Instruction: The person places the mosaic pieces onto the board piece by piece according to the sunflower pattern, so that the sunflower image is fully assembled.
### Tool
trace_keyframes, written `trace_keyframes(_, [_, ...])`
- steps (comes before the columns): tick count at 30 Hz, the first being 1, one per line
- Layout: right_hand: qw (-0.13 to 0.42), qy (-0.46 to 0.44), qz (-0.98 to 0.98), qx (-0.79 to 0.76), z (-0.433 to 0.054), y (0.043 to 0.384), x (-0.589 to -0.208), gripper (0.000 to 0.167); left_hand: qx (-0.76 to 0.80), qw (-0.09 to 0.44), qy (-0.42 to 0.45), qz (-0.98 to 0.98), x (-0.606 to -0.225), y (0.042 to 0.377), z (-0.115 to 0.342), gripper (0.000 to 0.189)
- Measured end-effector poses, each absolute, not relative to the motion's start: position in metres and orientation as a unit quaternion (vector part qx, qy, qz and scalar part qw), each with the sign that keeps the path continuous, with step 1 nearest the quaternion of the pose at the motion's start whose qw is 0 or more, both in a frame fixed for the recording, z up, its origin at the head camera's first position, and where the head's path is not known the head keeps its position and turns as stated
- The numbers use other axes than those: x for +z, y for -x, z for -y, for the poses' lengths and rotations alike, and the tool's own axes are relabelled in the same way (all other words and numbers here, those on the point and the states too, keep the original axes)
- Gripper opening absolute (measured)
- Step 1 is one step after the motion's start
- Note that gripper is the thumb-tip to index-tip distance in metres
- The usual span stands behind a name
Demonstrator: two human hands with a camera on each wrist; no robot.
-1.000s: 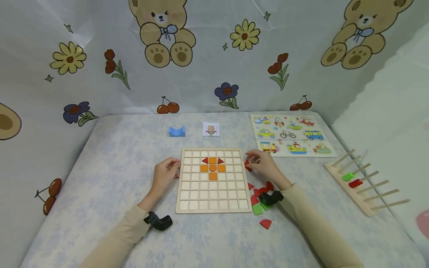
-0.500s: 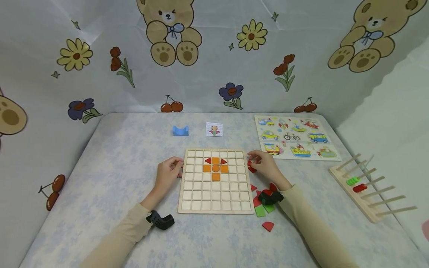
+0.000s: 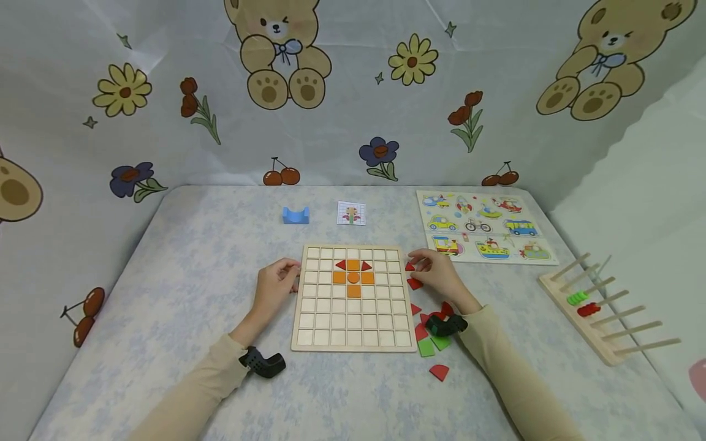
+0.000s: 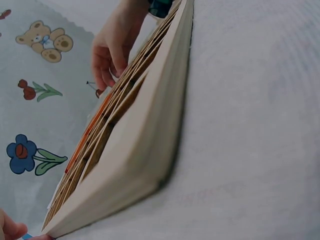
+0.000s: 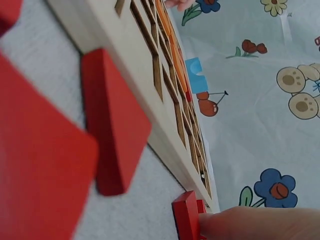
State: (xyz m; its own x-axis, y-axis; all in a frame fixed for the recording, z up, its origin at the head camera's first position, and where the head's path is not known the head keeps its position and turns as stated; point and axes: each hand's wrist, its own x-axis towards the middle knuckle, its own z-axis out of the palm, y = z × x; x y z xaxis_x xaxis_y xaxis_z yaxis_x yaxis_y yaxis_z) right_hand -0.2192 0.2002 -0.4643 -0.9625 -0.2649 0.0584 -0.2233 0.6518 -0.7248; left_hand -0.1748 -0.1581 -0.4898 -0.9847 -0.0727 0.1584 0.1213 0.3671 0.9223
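A square wooden grid board (image 3: 325,320) lies flat, with orange squares (image 3: 353,264), an orange disc (image 3: 353,278) and two red triangles (image 3: 366,266) in its cells. My left hand (image 3: 273,283) rests by the board's left side, its fingertips at the edge. At the board's upper right side, my right hand (image 3: 436,271) has loosely bent fingers around a small red triangle (image 3: 410,266). Another red piece (image 3: 415,283) lies just below it. In the right wrist view a fingertip (image 5: 225,222) touches a red piece (image 5: 186,216) beside the board.
Red and green pieces (image 3: 426,348) lie right of the board, with a red quarter-circle (image 3: 439,372) nearer me. Behind the board are a blue curved block (image 3: 295,215) and a pattern card (image 3: 351,214). A picture board (image 3: 480,245) and bead rack (image 3: 584,318) stand at right.
Under my right hand, the small red triangle and the red piece below it now show apart. My left hand stays by the board's edge. The head view has shifted slightly.
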Motion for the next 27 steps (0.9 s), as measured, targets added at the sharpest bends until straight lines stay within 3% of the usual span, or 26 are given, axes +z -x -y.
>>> trace_keyframes(11, [0.041,0.181,-0.901,-0.391,-0.204,0.224,-0.463,0.044,-0.562,0.090,0.015,0.822,-0.494,0.176,0.161,0.017])
trace_keyframes(18, [-0.004,0.191,-0.895,-0.404,-0.206,0.224,-0.467,0.043,-0.564,0.088,0.015,0.821,-0.493,0.176,0.161,0.017])
trace_keyframes(27, [-0.011,0.174,-0.895,-0.410,-0.157,0.192,-0.450,0.040,-0.565,0.086,0.017,0.820,-0.492,0.176,0.160,0.017])
